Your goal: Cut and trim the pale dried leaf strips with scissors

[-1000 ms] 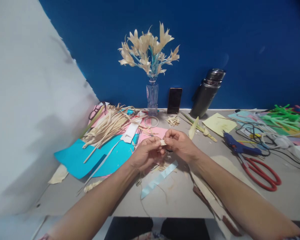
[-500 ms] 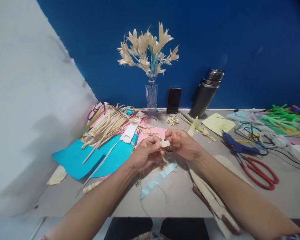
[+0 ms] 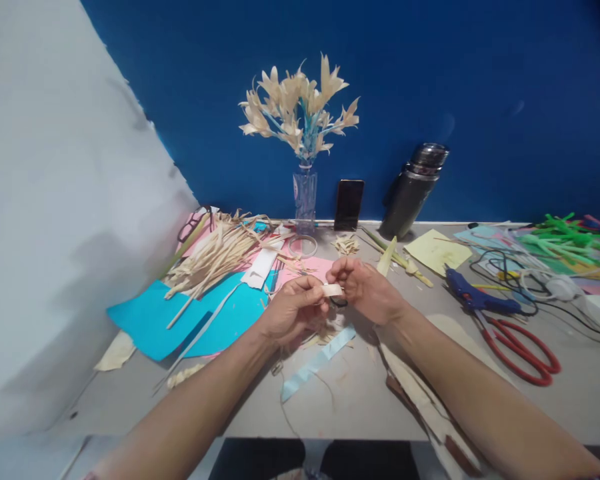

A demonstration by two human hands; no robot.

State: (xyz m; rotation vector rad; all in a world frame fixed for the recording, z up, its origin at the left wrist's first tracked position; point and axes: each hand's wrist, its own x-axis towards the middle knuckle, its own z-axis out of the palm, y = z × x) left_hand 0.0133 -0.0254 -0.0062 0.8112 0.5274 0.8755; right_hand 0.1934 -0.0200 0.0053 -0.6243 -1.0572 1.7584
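Note:
Both hands meet above the middle of the grey table [image 3: 360, 393]. My left hand [image 3: 293, 312] and my right hand [image 3: 367, 292] pinch the two ends of a small cream strip of dried leaf [image 3: 333, 290] held between them. Under the hands lie leaf scraps and a pale blue paper strip [image 3: 314, 363]. A bundle of dried leaf strips [image 3: 217, 252] rests on turquoise paper [image 3: 195, 317] to the left.
A glass vase of cream leaf flowers [image 3: 303, 133], a dark phone [image 3: 349, 204] and a steel flask [image 3: 414, 190] stand against the blue wall. A blue glue gun [image 3: 473, 297], red scissors [image 3: 523, 347], cables and green stems [image 3: 565, 233] lie right. A white sheet [image 3: 55, 220] hangs left.
The cream strip has been drawn out a little longer between the fingertips. Both hands stay in the same spot; the camera tilted slightly.

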